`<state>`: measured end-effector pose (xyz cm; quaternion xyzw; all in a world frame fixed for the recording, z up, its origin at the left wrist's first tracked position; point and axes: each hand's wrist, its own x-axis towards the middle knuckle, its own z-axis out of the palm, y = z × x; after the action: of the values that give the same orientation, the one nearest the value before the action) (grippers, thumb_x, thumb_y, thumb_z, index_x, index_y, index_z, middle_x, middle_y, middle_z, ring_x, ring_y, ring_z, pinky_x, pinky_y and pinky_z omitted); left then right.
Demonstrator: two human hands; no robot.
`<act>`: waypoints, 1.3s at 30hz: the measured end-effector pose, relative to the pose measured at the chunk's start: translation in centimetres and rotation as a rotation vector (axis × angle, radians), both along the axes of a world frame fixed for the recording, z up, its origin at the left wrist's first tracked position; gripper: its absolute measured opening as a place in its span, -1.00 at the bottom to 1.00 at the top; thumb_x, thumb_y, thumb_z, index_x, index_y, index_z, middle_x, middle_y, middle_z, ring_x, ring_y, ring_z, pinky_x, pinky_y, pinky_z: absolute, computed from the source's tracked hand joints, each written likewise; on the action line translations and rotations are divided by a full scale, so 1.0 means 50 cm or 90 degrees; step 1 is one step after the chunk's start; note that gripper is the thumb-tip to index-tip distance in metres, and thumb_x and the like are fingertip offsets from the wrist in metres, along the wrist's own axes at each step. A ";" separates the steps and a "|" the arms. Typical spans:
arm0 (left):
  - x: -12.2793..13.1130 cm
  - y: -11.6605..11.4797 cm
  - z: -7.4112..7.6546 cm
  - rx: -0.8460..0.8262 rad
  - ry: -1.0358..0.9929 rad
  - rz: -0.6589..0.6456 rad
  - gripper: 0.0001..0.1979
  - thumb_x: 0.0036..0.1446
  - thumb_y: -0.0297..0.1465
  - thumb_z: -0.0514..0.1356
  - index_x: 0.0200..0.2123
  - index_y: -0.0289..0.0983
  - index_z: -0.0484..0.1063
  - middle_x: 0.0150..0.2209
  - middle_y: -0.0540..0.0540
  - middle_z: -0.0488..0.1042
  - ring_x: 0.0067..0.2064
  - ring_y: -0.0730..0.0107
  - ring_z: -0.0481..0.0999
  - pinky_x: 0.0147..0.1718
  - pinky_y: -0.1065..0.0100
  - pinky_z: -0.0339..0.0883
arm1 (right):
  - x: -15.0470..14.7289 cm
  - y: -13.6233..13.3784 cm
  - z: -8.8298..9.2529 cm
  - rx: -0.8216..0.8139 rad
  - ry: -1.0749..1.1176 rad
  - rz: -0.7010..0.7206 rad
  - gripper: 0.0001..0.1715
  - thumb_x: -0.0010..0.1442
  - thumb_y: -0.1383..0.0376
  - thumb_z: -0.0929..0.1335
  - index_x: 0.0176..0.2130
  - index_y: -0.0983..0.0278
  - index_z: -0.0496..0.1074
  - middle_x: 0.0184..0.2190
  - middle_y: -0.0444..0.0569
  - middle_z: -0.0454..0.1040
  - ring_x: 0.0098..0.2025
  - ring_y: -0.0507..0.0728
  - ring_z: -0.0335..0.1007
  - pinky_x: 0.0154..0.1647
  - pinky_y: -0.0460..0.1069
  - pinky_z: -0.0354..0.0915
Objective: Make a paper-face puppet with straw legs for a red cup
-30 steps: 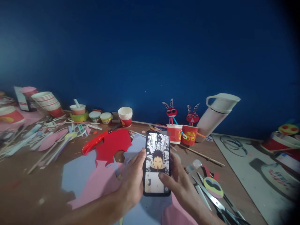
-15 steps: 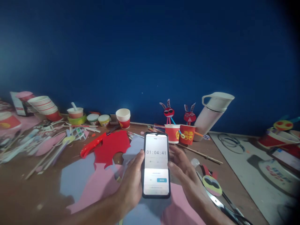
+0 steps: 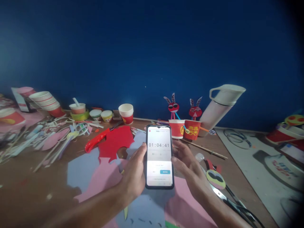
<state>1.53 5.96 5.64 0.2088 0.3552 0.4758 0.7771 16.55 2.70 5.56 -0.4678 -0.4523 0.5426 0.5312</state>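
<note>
A black-edged smartphone [image 3: 159, 172] stands upright in front of me, its lit screen reading 01:04:41 above a blue button. My left hand [image 3: 134, 172] grips its left edge, the thumb lying along the side. On the opposite edge, my right hand [image 3: 187, 164] has its thumb and curved fingers against the phone. Under both hands lie pink paper [image 3: 99, 180] and pale blue paper [image 3: 140, 209]. Cut red paper [image 3: 116, 142] lies left of the phone, with a red-handled utility knife [image 3: 98, 139] at its edge. Scissors [image 3: 222, 193] rest partly beneath my right forearm.
Two red paper cups [image 3: 192, 130] with paper figures stand behind the phone, beside a leaning white thermos [image 3: 216, 110]. Stacked cups [image 3: 125, 112] and small tubs [image 3: 106, 116] line the blue wall. Straws and paper scraps [image 3: 59, 139] clutter the left. A yellow paper disc [image 3: 215, 179] lies near the scissors.
The view has tipped slightly downward, so the table, phone and hands appear higher in the picture. Both hands keep their places on the phone, and the displayed time is the same.
</note>
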 end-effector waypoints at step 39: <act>-0.003 0.006 0.010 -0.002 -0.029 0.023 -0.63 0.17 -0.24 0.14 -0.01 -0.29 0.40 -0.07 -0.17 0.52 0.03 0.02 0.42 -0.01 0.12 0.26 | -0.004 -0.007 -0.009 0.012 -0.044 0.016 -0.31 0.12 0.17 0.39 0.16 0.10 0.06 0.08 0.05 0.31 0.07 0.26 0.27 0.06 0.22 0.20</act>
<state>1.40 6.28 6.15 0.1900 0.3417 0.4942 0.7765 16.33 2.38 5.08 -0.4759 -0.4812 0.5284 0.5125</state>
